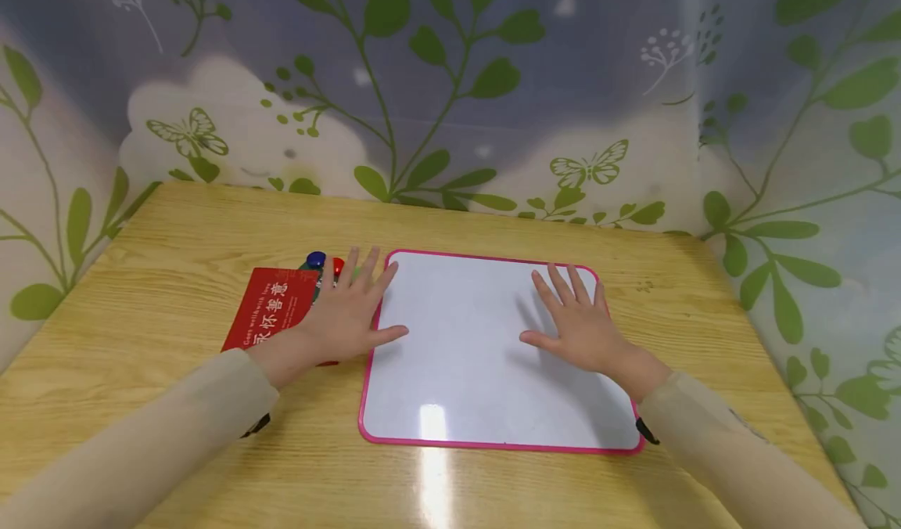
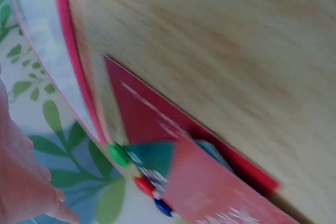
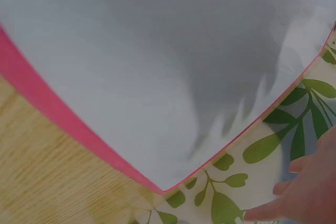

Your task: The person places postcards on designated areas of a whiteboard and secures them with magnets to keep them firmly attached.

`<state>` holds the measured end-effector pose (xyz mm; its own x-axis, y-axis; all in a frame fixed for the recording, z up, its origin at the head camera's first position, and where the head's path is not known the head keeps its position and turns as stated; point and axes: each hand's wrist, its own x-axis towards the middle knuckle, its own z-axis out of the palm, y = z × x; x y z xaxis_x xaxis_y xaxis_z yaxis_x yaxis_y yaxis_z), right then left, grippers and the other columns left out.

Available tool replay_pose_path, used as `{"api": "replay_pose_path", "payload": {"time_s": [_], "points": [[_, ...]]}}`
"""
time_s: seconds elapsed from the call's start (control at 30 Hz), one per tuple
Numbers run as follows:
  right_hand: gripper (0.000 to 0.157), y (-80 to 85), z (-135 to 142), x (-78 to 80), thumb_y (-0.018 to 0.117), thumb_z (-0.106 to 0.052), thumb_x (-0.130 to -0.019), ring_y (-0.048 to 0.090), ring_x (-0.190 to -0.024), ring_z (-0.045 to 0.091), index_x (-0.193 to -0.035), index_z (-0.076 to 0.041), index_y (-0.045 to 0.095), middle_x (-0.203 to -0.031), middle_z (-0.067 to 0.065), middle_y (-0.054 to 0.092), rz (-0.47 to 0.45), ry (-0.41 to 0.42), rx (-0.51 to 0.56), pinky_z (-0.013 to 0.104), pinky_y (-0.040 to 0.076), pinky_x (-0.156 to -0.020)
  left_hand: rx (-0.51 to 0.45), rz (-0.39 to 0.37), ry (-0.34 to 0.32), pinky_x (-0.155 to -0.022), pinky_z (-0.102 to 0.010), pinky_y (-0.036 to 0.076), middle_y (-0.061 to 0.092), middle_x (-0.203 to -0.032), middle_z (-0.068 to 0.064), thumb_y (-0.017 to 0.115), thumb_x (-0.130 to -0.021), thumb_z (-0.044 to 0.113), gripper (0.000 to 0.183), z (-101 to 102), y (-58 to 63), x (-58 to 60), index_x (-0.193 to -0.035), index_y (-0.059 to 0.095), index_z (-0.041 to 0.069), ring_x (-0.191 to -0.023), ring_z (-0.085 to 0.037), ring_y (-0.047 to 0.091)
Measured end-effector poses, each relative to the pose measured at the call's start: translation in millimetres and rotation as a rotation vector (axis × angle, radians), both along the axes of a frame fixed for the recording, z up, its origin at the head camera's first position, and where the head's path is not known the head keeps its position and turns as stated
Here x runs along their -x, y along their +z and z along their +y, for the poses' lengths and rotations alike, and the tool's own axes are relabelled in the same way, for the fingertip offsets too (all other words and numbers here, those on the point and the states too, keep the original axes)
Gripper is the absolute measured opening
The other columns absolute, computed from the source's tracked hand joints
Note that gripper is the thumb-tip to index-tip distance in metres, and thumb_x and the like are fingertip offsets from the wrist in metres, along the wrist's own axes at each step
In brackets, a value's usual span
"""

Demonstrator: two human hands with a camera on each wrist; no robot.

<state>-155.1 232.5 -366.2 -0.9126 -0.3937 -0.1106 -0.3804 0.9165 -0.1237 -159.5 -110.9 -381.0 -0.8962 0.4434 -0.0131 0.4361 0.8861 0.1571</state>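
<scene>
A whiteboard [image 1: 464, 357] with a pink frame lies flat on the wooden table. My left hand [image 1: 345, 318] is spread over the board's left edge, its fingers straight and holding nothing. Beside and partly beneath that hand in the head view is a red card [image 1: 271, 302] with white lettering; the left wrist view shows it as a folded red cover [image 2: 152, 108]. Blue [image 1: 316, 260], red [image 1: 338, 266] and green caps poke out at its far end. Over the board's right part, my right hand [image 1: 584, 325] is also spread, fingers straight, casting a shadow on the white surface.
The wooden table [image 1: 176, 255] reaches back to a curtain [image 1: 450, 83] printed with green leaves and butterflies, which also rises along both sides. Bright glare falls across the board's front edge. Beige sleeves cover both forearms.
</scene>
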Motion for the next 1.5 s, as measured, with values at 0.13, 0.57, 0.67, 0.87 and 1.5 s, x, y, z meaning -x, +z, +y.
{"api": "replay_pose_path", "payload": {"time_s": [0.13, 0.57, 0.67, 0.87, 1.5], "points": [[0.088, -2.2, 7.1, -0.5, 0.051, -0.058, -0.088, -0.002, -0.143, 0.043, -0.151, -0.011, 0.012, -0.157, 0.018, 0.006, 0.008, -0.008, -0.007, 0.069, -0.002, -0.107, -0.026, -0.023, 0.024, -0.107, -0.07, -0.003, 0.002, -0.157, -0.021, 0.047, -0.087, 0.063, 0.089, -17.3, -4.9, 0.9, -0.151, 0.014, 0.01, -0.142, -0.048, -0.001], [0.088, 3.0, 29.7, -2.4, 0.048, -0.06, -0.088, -0.006, -0.142, 0.045, -0.151, -0.01, 0.011, -0.156, 0.022, 0.007, -0.033, -0.075, -0.005, 0.071, -0.004, -0.105, -0.027, -0.079, 0.154, -0.105, -0.072, 0.002, 0.017, -0.15, -0.03, 0.05, -0.09, 0.051, 0.083, -78.8, -11.5, 6.6, -0.148, 0.018, 0.002, -0.137, -0.053, 0.008], [0.089, 4.7, 32.3, -2.4, 0.046, -0.061, -0.088, -0.006, -0.142, 0.046, -0.151, -0.01, 0.01, -0.156, 0.022, 0.007, -0.038, -0.084, -0.006, 0.072, -0.004, -0.105, -0.022, -0.109, 0.197, -0.105, -0.073, 0.001, 0.016, -0.149, -0.031, 0.052, -0.089, 0.052, 0.085, -96.9, -13.7, 9.7, -0.147, 0.018, 0.0, -0.136, -0.054, 0.007], [0.087, 7.6, 35.2, -2.3, 0.046, -0.06, -0.089, -0.001, -0.14, 0.049, -0.15, -0.007, 0.013, -0.155, 0.024, 0.01, -0.03, -0.096, -0.007, 0.072, -0.002, -0.105, -0.004, -0.156, 0.28, -0.102, -0.074, 0.003, 0.014, -0.146, -0.035, 0.059, -0.082, 0.056, 0.097, -128.2, -20.8, 16.6, -0.146, 0.017, -0.004, -0.132, -0.058, 0.007], [0.09, -9.3, 63.0, -2.8, 0.05, -0.062, -0.085, 0.011, -0.134, 0.057, -0.147, -0.003, 0.022, -0.149, 0.032, 0.019, -0.159, -0.158, -0.091, 0.076, 0.008, -0.101, 0.003, -0.289, 0.305, -0.097, -0.077, 0.009, 0.015, -0.14, -0.037, 0.064, -0.062, 0.075, 0.121, -154.5, -16.4, 35.4, -0.144, 0.017, 0.0, -0.126, -0.062, 0.01]]}}
